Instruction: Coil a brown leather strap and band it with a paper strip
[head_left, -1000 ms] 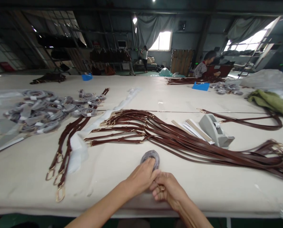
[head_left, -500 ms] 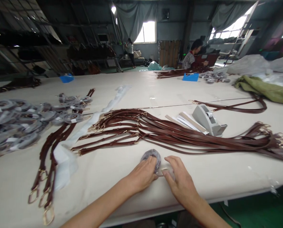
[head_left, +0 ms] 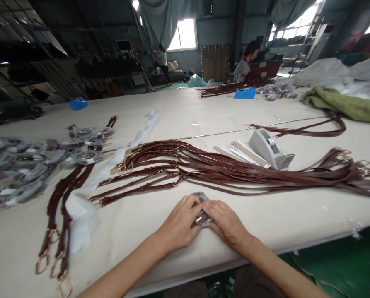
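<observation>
A coiled strap in clear plastic wrap (head_left: 199, 219) lies on the table near its front edge, between both hands. My left hand (head_left: 181, 217) is closed round its left side. From the right, my right hand (head_left: 223, 221) grips the coil, its fingertips near those of the left. Fingers hide much of the coil; a bit of metal glints in the gap between them. Just beyond lies a long bundle of brown leather straps (head_left: 234, 167) with gold-coloured clasps.
Wrapped coils (head_left: 23, 165) pile up at the left, beside brown straps (head_left: 62, 207) with gold hooks. Behind the bundle stand a grey tape dispenser (head_left: 268, 149) and paper strips (head_left: 240, 153). Green cloth (head_left: 343, 103) lies at right. A co-worker (head_left: 243, 68) is across the table.
My right hand has come left onto the coil, where it was apart with a clear strip near its fingers. The left hand has shifted its hold around the coil. The view has tilted slightly.
</observation>
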Motion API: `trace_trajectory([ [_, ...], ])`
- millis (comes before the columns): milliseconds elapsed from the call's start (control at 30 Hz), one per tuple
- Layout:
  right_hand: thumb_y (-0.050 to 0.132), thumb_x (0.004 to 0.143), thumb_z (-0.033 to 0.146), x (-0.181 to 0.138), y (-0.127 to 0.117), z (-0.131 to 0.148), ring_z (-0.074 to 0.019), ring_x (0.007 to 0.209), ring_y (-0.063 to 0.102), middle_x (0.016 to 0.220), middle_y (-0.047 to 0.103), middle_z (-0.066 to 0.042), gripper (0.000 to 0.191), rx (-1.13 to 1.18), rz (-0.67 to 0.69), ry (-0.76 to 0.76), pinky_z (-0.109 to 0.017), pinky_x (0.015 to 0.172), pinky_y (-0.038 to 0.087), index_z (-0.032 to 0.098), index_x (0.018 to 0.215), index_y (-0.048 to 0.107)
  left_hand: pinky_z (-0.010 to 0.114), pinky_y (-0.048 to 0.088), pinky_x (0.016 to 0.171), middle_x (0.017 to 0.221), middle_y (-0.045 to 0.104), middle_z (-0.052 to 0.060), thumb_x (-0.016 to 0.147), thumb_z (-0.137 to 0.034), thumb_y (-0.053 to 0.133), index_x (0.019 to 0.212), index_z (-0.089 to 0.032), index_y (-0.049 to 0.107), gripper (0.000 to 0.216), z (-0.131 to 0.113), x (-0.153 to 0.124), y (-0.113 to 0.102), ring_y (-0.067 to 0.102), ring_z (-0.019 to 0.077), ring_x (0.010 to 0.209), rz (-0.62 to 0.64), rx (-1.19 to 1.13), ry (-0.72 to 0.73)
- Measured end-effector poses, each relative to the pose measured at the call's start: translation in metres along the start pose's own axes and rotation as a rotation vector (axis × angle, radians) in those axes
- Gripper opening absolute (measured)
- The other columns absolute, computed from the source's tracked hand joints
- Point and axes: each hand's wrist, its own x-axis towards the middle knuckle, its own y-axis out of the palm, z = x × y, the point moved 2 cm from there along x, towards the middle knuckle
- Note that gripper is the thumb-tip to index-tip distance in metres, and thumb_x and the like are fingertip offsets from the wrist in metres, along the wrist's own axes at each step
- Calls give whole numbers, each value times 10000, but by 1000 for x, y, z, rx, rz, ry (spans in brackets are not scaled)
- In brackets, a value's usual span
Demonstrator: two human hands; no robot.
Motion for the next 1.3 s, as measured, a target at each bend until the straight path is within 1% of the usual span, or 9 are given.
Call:
trace_trajectory([
  [200,584,908,141,4,-2,4,-265,1134,580,1192,662,-145,337,-58,11,-22,-443,970,536,144,1245,579,432,338,922,1115,542,39,914,-115,529,1120,-276,634,281,8,-3,-26,465,246,1071,93,159,-19],
  [300,578,909,133,3,-4,8,-277,1136,580,1206,658,-139,326,-89,4,-23,-442,975,538,132,1235,579,425,322,892,1088,572,31,968,-247,543,1016,-264,673,139,8,0,-32,470,252,1049,138,210,-19],
  [400,566,918,136,2,-5,9,-278,1151,575,1229,649,-137,305,-100,14,-11,-445,986,532,133,1222,580,414,314,860,1028,591,34,965,-355,578,1004,-251,676,148,7,3,-34,470,257,1012,184,234,-7],
  [633,552,948,166,1,-3,8,-267,1156,577,1212,658,-109,142,-152,34,-17,-475,979,506,177,1070,623,383,295,784,927,608,25,962,-203,550,954,-242,661,119,11,15,-41,469,228,918,273,287,119],
  [800,493,986,201,0,-2,9,-258,1168,584,1203,672,-86,145,-192,46,6,-485,1022,465,219,1028,631,387,279,755,950,625,13,889,-55,572,928,-236,657,204,11,24,-43,475,226,931,244,429,237],
  [933,478,993,197,1,-2,11,-244,1164,581,1195,674,-77,158,-183,44,17,-485,1045,439,223,986,634,402,276,735,903,623,40,949,-123,549,850,-183,625,139,10,18,-31,469,242,918,231,548,298],
  [1067,476,984,141,1,-2,11,-244,1174,572,1218,666,-75,154,-162,33,8,-485,1036,429,200,963,617,415,279,697,930,621,64,963,-131,489,977,-155,616,130,7,-1,-21,461,258,888,217,568,216],
  [1200,484,985,158,-1,1,9,-239,1195,555,1246,651,-70,141,-135,50,18,-474,1048,414,207,948,612,514,307,902,1213,594,67,894,-200,608,1305,-204,482,430,15,-19,-16,445,308,1083,147,510,126],
  [1300,470,975,126,-3,3,8,-242,1212,545,1263,644,-75,159,-128,62,27,-473,1056,406,206,957,606,456,379,897,1189,604,56,961,-277,572,1288,-225,490,341,30,-22,-9,470,279,1037,164,455,106],
])
